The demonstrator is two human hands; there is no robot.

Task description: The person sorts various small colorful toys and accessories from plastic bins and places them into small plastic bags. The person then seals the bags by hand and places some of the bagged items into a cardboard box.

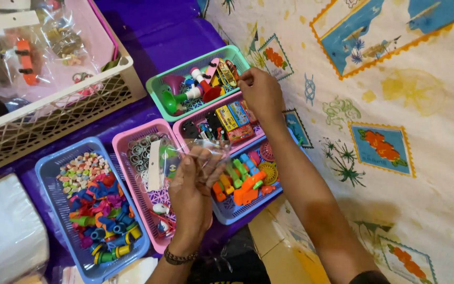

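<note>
Left hand point(194, 181) holds clear bag point(185, 158), perhaps hiding trinkets.

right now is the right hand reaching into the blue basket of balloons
No, the right hand is at the rim of the green basket of toys, far from the blue basket, while the left hand holds a clear plastic bag.

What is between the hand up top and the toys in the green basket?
Nothing visible. The right hand is already at the rim of the green basket, its fingers at the toys inside. The left hand holds a clear plastic bag lower down, away from there.
</note>
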